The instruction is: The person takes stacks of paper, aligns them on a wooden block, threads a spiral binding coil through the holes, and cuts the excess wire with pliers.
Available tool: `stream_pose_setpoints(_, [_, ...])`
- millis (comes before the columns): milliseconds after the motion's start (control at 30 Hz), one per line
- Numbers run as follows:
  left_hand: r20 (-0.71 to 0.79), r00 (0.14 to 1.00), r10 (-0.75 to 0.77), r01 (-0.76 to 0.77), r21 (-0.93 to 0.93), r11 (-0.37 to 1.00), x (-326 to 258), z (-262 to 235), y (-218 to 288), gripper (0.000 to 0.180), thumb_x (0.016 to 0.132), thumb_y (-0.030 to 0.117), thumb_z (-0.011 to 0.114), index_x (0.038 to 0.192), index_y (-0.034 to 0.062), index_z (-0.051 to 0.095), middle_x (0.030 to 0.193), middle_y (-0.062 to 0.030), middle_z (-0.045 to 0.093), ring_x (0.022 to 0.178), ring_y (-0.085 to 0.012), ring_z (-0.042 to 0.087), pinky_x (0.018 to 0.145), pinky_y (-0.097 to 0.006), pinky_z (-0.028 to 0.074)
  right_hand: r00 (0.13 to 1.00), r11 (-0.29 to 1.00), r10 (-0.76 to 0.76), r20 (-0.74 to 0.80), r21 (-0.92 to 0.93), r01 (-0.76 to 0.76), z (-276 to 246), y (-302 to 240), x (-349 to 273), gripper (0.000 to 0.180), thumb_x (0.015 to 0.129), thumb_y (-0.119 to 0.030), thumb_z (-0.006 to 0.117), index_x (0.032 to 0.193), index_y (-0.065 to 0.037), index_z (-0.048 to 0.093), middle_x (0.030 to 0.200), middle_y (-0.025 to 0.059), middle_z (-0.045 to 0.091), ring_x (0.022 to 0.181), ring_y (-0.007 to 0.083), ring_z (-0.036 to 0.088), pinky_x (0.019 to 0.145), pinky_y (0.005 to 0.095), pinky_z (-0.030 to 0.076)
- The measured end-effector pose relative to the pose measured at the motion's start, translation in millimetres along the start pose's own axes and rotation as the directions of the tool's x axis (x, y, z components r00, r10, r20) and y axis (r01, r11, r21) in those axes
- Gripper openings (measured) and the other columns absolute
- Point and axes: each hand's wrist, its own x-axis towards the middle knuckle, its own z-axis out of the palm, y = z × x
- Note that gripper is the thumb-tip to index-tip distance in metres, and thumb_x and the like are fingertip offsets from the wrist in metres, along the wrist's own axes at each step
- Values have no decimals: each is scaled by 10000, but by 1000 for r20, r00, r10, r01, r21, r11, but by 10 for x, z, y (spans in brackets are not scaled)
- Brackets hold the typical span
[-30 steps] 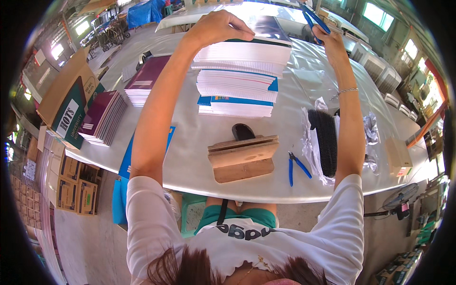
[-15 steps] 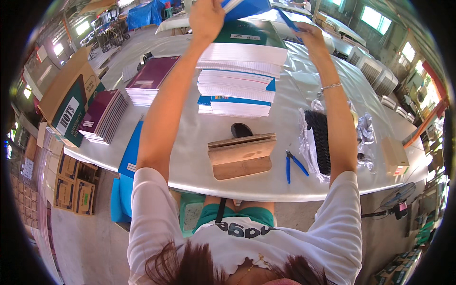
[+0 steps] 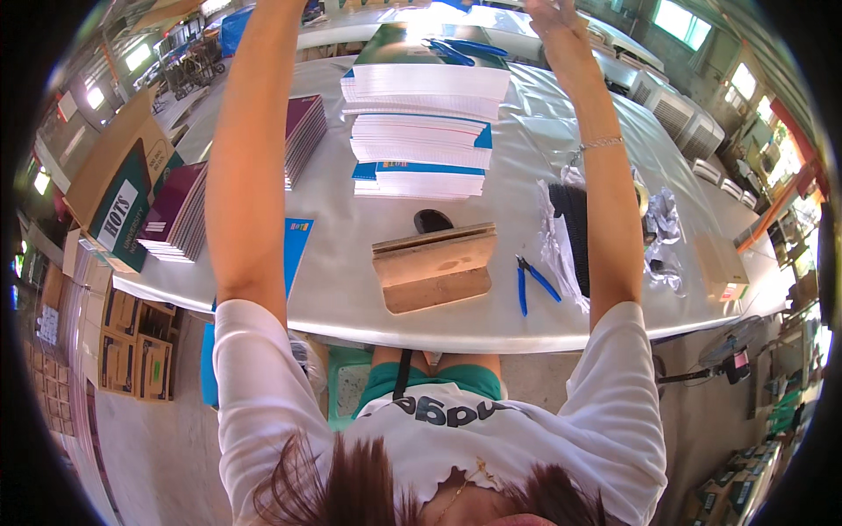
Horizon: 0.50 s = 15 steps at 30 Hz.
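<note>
Stacked white paper blocks with blue and green covers (image 3: 425,131) sit mid-counter, just beyond the wooden block, between the two raised arms.

Left to right:
- Brown-and-green cardboard box (image 3: 114,193) off the counter's left edge.
- Two piles of maroon-covered notebooks (image 3: 180,215) on the white counter (image 3: 342,289), the near one fanned and close to the edge.
- Left forearm (image 3: 250,158) is straight and stretched up over the counter. The left hand is out of frame at the top, so I can't tell its state.
- Flat blue card sheet (image 3: 296,250) lies beside that arm and overhangs the near edge.
- The paper stack sits in three offset tiers. A dark green cover (image 3: 395,44) is on top with a blue-handled tool (image 3: 447,51) resting on it.
- Pale wooden block (image 3: 434,267) is at the near edge, with a small black rounded object (image 3: 432,221) behind it.
- Blue-handled pliers (image 3: 531,282) lie flat to the right of the block.
- Right hand (image 3: 554,22) is raised well above the stack with the elbow nearly locked and a thin silver bracelet (image 3: 601,142) on the wrist. It's cut off by the rim, so I can't tell if it's spread, closed or holding anything.
- Black binding strips in a clear plastic bag (image 3: 570,219) lie under the right arm.

Risks, as I judge them:
- The tiers are misaligned, so an arm brushing the top tier could slide pages and tip the blue tool off.
- The blue sheet could slip off the edge if the left elbow drags it.
- The right forearm passes over the plastic bag, which could snag and scatter the strips.
</note>
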Motion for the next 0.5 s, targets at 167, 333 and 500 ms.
stream_pose_setpoints(167, [609, 731, -308, 586, -330, 740, -99, -242, 749, 240, 916, 174, 534, 940, -40, 641, 746, -163, 621, 657, -197, 554, 655, -328, 441, 893, 662, 438, 105, 635, -400, -478, -539, -346, 255, 923, -167, 577, 1172, -123, 609, 1002, 9, 591, 885, 150, 538, 823, 338, 450])
stream_pose_setpoints(333, [405, 874, -269, 395, -269, 879, -1162, -95, 967, 223, 922, 151, 542, 935, -57, 621, 744, -129, 605, 671, -152, 525, 642, -294, 433, 750, 378, 627, 211, 759, -530, -868, -854, -1322, 366, 931, -36, 539, 1287, -100, 483, 1094, 19, 580, 960, 138, 551, 876, 308, 442])
stream_pose_setpoints(500, [609, 651, -453, 706, -268, 655, -1885, -420, 1295, 226, 925, 190, 574, 1019, -1, 648, 866, -59, 638, 765, -133, 575, 715, -258, 458, 589, 287, 782, 204, 721, -631, -871, -963, -2222, 377, 907, -34, 579, 1274, -102, 528, 1105, 7, 589, 973, 123, 551, 901, 288, 436])
